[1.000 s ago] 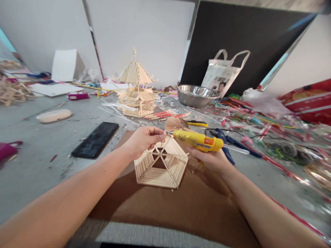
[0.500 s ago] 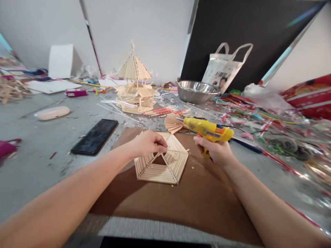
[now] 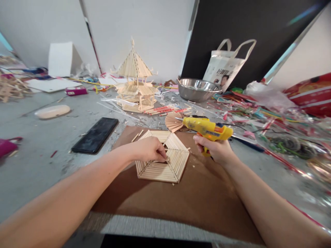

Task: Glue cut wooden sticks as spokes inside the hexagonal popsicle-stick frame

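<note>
A hexagonal roof piece made of thin wooden sticks (image 3: 169,162) lies flat on a brown cardboard sheet (image 3: 181,203). My left hand (image 3: 148,149) rests on it, fingers pinched together at its centre. My right hand (image 3: 216,150) is closed round the handle of a yellow hot glue gun (image 3: 207,126), held just right of the roof piece with its nozzle pointing left, clear of the sticks. A small fan-shaped stick panel (image 3: 172,122) lies behind the roof piece, under the nozzle.
A finished stick pagoda model (image 3: 136,84) stands behind. A black phone (image 3: 95,135) lies left of the cardboard. A steel bowl (image 3: 198,89), a white tote bag (image 3: 227,67) and several coloured sticks and wrappers (image 3: 258,117) crowd the right. A beige oval object (image 3: 52,111) lies far left.
My left hand lowered the roof piece from tilted to flat on the cardboard. The glue gun pulled away from its top edge to the right and now sits upright.
</note>
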The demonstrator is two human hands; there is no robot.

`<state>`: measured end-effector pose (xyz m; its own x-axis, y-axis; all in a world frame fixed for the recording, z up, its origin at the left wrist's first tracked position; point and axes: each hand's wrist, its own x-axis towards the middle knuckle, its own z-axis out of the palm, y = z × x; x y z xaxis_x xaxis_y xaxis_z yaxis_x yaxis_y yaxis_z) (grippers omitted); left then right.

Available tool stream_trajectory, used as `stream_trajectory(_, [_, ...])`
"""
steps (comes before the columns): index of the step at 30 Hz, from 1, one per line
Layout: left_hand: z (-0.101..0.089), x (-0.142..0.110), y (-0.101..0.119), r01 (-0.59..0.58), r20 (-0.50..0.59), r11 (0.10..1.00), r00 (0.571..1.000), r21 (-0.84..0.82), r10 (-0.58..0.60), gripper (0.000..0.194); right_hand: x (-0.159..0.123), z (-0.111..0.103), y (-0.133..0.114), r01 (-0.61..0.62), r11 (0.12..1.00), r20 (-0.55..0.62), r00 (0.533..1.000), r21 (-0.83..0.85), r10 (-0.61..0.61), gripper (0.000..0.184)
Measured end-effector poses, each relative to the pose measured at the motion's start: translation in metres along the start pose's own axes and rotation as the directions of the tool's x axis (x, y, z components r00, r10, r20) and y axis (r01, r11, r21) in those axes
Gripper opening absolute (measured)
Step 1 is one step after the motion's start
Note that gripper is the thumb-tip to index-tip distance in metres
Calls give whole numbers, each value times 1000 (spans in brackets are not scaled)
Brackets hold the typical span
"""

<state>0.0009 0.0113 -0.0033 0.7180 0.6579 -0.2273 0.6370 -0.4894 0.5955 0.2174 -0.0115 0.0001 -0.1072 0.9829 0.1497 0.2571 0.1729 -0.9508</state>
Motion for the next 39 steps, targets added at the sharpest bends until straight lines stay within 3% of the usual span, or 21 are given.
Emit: stream_trajectory(39, [2,0,-6,-51,71,996,996,78,45,25,0,3,-1,1,1000,14,1000,5,-1,20])
